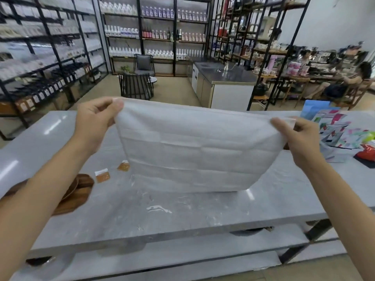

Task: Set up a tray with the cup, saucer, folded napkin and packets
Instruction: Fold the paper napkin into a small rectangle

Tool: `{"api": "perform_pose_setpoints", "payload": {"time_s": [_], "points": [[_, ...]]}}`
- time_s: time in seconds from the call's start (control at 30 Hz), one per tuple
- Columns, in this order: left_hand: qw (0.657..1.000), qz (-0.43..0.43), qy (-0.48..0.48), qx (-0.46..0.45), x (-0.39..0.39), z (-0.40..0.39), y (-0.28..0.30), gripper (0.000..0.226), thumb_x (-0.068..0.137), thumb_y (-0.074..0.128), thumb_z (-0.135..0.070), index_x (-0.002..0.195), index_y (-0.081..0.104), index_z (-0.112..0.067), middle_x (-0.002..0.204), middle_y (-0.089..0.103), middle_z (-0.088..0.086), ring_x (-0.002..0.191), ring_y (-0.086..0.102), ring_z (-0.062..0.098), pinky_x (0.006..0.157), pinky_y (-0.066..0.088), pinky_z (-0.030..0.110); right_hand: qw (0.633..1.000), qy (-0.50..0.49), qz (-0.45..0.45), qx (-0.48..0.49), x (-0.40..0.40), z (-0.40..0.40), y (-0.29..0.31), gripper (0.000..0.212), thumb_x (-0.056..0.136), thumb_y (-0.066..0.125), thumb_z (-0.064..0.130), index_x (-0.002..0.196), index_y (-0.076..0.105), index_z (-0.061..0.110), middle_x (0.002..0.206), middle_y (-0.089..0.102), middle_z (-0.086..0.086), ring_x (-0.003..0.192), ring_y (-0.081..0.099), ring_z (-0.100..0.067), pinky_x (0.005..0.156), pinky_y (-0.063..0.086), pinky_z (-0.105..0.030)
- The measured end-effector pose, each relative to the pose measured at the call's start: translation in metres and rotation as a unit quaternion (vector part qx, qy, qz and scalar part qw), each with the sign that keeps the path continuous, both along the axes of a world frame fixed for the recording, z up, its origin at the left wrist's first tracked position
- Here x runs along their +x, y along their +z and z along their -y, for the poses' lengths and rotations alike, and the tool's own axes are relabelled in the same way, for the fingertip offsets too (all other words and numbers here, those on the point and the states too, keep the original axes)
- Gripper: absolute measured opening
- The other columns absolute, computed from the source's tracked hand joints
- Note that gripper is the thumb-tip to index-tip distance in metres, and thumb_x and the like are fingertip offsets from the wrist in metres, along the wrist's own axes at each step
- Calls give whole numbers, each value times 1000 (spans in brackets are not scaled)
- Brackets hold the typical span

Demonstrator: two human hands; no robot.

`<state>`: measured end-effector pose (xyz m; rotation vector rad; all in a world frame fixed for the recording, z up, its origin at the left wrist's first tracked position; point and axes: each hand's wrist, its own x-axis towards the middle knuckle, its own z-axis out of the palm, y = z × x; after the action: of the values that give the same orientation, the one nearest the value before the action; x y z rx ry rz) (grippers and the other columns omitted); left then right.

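Early stage: your left hand (95, 120) and right hand (298, 136) each pinch a top corner of the napkin (188, 151), spread open above the desk (182, 216), not folded yet. Two packets (102, 175) lie loose near the wooden tray (75, 197), which your left arm mostly covers. Cup and saucer: not visible.

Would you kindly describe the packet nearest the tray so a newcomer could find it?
On the grey table, look left to the wooden tray. Two packets lie just beyond it; the right one touches the napkin, while yours lies apart, showing a white top strip.
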<state>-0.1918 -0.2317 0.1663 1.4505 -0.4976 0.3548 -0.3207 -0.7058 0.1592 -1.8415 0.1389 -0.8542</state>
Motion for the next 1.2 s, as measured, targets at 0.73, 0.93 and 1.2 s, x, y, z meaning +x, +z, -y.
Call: {"api": "perform_pose_setpoints", "payload": {"time_s": [0.73, 0.93, 1.2], "points": [[953, -180, 45, 237, 186, 63, -112, 5, 90, 75, -18, 93, 75, -21, 75, 77, 7, 73, 78, 20, 66, 59, 16, 949, 38, -312, -42, 190, 87, -74, 19, 70, 87, 50, 77, 82, 34, 78, 80, 7, 71, 75, -5, 64, 59, -21], [946, -172, 60, 267, 230, 90, -138, 9, 90, 74, -10, 90, 76, -19, 85, 75, 13, 71, 75, 19, 69, 61, 19, 944, 36, -318, -74, 246, 109, -85, 6, 83, 84, 22, 83, 78, 23, 79, 80, -4, 73, 78, -11, 60, 60, -15], [927, -98, 55, 358, 199, 82, -138, 13, 89, 74, -10, 100, 79, -14, 92, 76, -1, 61, 74, 17, 66, 63, 26, 942, 48, -274, -187, 213, 111, -108, 6, 94, 72, 25, 95, 75, 31, 89, 78, 3, 78, 73, -9, 65, 63, -20]]}}
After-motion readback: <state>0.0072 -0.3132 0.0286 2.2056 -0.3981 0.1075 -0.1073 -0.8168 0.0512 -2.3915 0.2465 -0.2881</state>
